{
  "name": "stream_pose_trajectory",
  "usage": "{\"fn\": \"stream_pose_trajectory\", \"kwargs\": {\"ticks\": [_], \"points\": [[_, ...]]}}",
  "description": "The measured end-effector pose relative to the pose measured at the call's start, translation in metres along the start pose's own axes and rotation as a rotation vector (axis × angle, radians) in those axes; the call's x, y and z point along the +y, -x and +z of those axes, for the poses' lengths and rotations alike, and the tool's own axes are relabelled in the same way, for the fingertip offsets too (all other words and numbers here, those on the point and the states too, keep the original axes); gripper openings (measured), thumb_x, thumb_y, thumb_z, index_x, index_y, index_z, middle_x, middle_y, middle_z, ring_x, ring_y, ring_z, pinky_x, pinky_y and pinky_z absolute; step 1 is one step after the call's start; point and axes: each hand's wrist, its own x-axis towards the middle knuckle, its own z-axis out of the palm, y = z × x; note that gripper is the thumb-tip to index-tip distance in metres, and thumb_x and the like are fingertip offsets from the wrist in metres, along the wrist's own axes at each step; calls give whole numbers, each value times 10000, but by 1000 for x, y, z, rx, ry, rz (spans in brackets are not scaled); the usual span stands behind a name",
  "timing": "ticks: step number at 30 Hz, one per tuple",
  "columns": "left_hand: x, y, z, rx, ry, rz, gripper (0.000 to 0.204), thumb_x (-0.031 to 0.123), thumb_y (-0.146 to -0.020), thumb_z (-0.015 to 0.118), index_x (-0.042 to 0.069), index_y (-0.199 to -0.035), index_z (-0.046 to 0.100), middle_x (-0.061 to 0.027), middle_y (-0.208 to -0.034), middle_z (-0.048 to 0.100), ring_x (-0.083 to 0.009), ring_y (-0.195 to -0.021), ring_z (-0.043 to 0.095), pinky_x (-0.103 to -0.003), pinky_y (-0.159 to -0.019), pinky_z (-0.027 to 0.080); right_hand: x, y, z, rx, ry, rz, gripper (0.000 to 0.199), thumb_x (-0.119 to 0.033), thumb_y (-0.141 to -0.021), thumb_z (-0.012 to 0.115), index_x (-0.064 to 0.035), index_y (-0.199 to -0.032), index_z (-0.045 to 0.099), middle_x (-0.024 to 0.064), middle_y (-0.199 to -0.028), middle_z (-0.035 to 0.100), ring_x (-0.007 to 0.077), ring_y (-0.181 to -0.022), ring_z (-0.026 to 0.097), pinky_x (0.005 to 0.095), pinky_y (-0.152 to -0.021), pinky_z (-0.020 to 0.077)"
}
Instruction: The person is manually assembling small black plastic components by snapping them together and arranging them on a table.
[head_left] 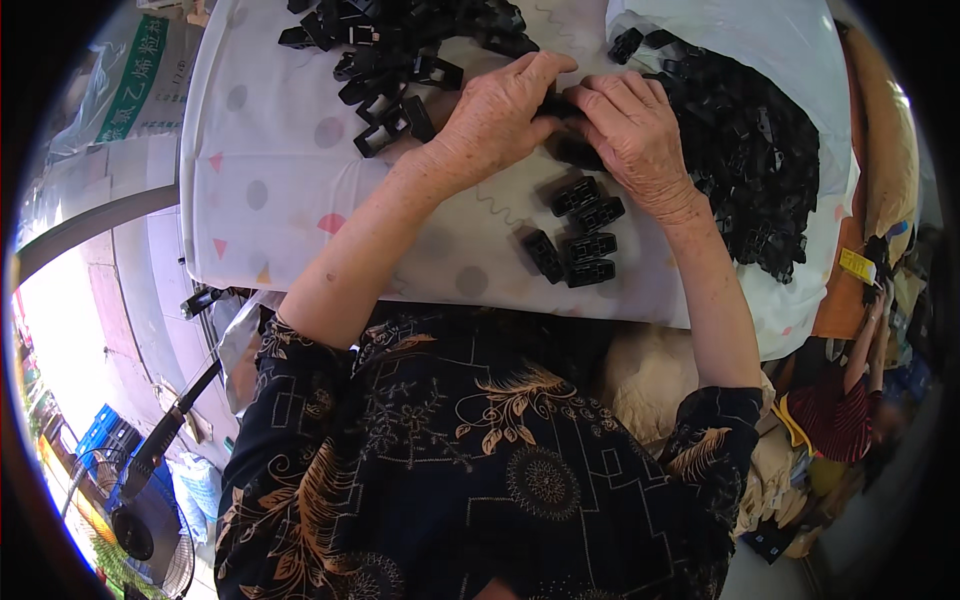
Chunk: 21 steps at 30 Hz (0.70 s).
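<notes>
A wide fisheye camera on the left of the wearer's head looks steeply down, very near the navy shirt with tan leaf print (pixel 500 440) at six o'clock. It takes in the white dotted tablecloth (pixel 450 250) toward twelve and, farther off, a round wire-caged fan (pixel 132 534) at eight.

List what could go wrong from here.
The black piece between the left hand and right hand is largely hidden, so a bad fit might go unseen. The five black blocks lie near the table's front edge; a bump could knock one off. The right hand, close beside the black heap, might drag parts loose.
</notes>
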Motion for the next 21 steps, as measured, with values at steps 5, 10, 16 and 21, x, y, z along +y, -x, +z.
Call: {"fn": "stream_pose_trajectory", "kwargs": {"ticks": [5,10,16,21], "points": [[-1,1,0,-8,19,11,628,77,-768,788,136,-1328,510,-98,-992,643,-257,-844,633,-368,-765,543,-1,-6,-6,-56,-53,35,305,-72,-771,748,-44,-1063,664,65,-1033,638,279,-970,602,394,-864,477],[0,2,-1,-33,44,-21,578,33,-753,757,108,-1274,519,-117,-1030,647,-327,-945,663,-429,-812,545,1,-9,-10,-117,-60,34,286,-102,-789,757,-45,-1054,667,78,-1008,631,275,-965,603,390,-871,474],[-5,2,3,14,38,30,638,70,-758,788,139,-1325,505,-101,-980,648,-257,-837,629,-370,-764,542,7,-4,-9,-93,-229,209,240,-143,-835,754,-56,-1048,685,64,-991,639,271,-968,604,382,-898,463],[3,1,-3,-30,51,-26,603,63,-758,784,100,-1293,510,-126,-1071,662,-327,-996,671,-433,-823,556,-2,-6,-8,-147,2,69,302,-152,-821,752,-68,-1103,682,41,-1021,639,256,-987,605,358,-914,450]]}}
